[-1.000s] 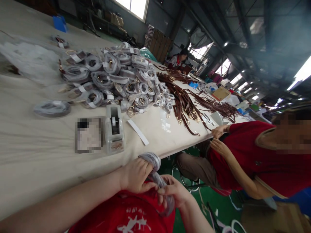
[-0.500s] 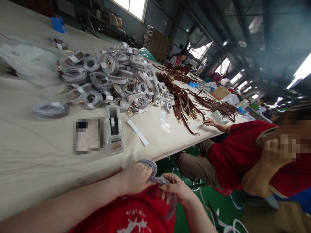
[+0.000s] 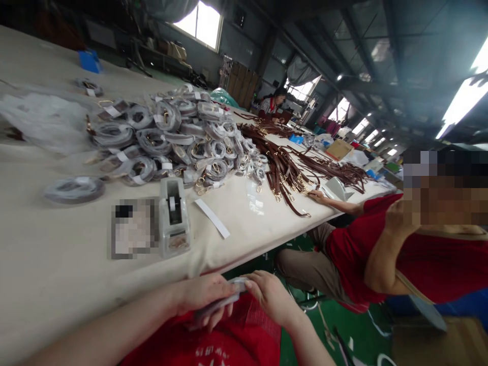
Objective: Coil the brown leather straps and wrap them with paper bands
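Note:
Close to my body, below the table edge, my left hand (image 3: pixel 206 295) grips a coiled strap (image 3: pixel 221 303) in clear plastic wrap, its fingers curled underneath. My right hand (image 3: pixel 270 297) pinches the far end of the same coil between thumb and fingers. Above them on the table stands a grey tape dispenser (image 3: pixel 175 242), with a white paper strip (image 3: pixel 212 218) lying to its right. A large pile of wrapped coiled straps (image 3: pixel 171 132) with gold clasps and white bands is heaped behind. One wrapped coil (image 3: pixel 74 189) lies apart at the left.
Brown straps (image 3: pixel 282 168) with gold hooks spread along the table (image 3: pixel 95 284). To the right sits a co-worker in a red shirt (image 3: pixel 346 259), one hand (image 3: pixel 316 196) at the straps. Crumpled plastic (image 3: pixel 49 119) lies at left. Another person (image 3: pixel 272 107) is farther back.
The coil has turned flatter between my hands, and its loose plastic end is no longer hanging at the right. My right hand has moved up over the end. The co-worker's raised arm has shifted left.

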Tool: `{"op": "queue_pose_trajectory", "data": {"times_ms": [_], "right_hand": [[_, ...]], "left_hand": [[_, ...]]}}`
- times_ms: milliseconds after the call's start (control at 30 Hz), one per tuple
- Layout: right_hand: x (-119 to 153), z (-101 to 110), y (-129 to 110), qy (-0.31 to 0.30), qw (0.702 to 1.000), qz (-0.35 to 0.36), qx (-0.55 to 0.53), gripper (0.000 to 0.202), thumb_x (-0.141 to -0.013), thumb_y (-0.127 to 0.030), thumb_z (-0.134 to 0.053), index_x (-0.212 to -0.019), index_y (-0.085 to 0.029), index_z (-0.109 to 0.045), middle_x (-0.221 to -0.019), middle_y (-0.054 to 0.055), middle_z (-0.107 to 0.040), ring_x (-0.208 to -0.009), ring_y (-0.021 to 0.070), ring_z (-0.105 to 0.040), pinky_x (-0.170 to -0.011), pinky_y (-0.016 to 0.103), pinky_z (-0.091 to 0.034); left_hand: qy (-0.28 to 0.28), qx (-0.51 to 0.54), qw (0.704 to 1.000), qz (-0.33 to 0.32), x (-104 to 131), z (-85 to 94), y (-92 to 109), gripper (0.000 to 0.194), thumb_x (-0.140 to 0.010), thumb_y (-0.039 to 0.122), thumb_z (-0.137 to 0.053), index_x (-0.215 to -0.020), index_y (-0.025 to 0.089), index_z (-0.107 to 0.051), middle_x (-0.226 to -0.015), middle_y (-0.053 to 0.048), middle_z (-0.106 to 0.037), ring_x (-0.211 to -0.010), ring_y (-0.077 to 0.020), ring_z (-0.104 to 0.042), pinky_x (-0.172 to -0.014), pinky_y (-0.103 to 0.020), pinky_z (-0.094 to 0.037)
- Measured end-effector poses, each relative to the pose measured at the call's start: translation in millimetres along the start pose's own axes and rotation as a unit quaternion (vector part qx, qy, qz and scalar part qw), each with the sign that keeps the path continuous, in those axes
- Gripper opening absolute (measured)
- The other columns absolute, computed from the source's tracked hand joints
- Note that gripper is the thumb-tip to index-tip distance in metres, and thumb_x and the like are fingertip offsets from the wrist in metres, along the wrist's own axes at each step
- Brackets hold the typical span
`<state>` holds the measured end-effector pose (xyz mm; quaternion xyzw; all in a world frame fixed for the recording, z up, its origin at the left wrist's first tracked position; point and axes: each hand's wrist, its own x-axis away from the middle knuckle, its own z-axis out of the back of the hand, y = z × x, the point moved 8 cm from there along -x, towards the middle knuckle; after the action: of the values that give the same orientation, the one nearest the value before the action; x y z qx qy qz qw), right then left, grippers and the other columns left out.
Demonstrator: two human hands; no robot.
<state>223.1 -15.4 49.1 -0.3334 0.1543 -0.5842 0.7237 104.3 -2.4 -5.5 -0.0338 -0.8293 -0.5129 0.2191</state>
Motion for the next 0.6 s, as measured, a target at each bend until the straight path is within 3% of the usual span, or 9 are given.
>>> {"op": "queue_pose_trajectory", "data": {"times_ms": [167, 300, 433, 500, 600], "right_hand": [[-3, -20, -9, 0.063, 0.977, 0.018, -0.201, 0.048, -0.103, -0.051, -0.030, -0.125, -0.021, -0.060, -0.115, 0.010, -0.067, -0.103, 0.0239, -0.062, -0.097, 0.037, -0.046], [-10, -49, -4, 0.110, 0.963, 0.014, -0.247, 0.058, -0.096, -0.067, -0.028, -0.115, -0.024, -0.062, -0.108, 0.011, -0.065, -0.101, 0.0266, -0.058, -0.097, 0.041, -0.045], [-17, -54, 4, 0.155, 0.948, -0.016, -0.279, 0.059, -0.093, -0.071, -0.031, -0.105, -0.022, -0.063, -0.101, 0.011, -0.065, -0.096, 0.0256, -0.058, -0.094, 0.040, -0.046], [-19, -51, 3, 0.160, 0.940, -0.026, -0.301, 0.054, -0.092, -0.069, -0.039, -0.098, -0.021, -0.063, -0.094, 0.009, -0.065, -0.089, 0.0237, -0.059, -0.089, 0.038, -0.048], [-18, -51, -8, 0.121, 0.920, -0.012, -0.372, 0.047, -0.093, -0.066, -0.042, -0.085, -0.022, -0.057, -0.072, 0.004, -0.062, -0.066, 0.0191, -0.058, -0.068, 0.033, -0.051]], "left_hand": [[-0.005, 0.177, 0.984, -0.036, -3, 6.4, -3, 0.065, -0.084, 0.071, -0.051, -0.069, 0.011, -0.069, -0.039, -0.003, -0.062, -0.024, -0.0094, -0.043, -0.028, -0.018, -0.032], [-0.006, 0.287, 0.956, -0.061, -12, 9.7, -5, 0.069, -0.092, 0.066, -0.040, -0.063, 0.009, -0.068, -0.034, -0.001, -0.054, -0.023, -0.0082, -0.040, -0.030, -0.018, -0.038], [-0.011, 0.372, 0.925, -0.075, -15, 6.6, -5, 0.075, -0.095, 0.066, -0.026, -0.062, 0.012, -0.067, -0.029, 0.001, -0.047, -0.026, -0.0118, -0.047, -0.034, -0.020, -0.042], [-0.016, 0.396, 0.915, -0.081, -12, 2.9, -6, 0.076, -0.093, 0.069, -0.027, -0.066, 0.012, -0.069, -0.033, -0.001, -0.052, -0.030, -0.0139, -0.051, -0.036, -0.022, -0.042], [-0.019, 0.408, 0.910, -0.079, -9, -2.0, -12, 0.070, -0.088, 0.069, -0.040, -0.072, 0.009, -0.073, -0.044, -0.005, -0.064, -0.037, -0.0158, -0.058, -0.044, -0.026, -0.047]]}}
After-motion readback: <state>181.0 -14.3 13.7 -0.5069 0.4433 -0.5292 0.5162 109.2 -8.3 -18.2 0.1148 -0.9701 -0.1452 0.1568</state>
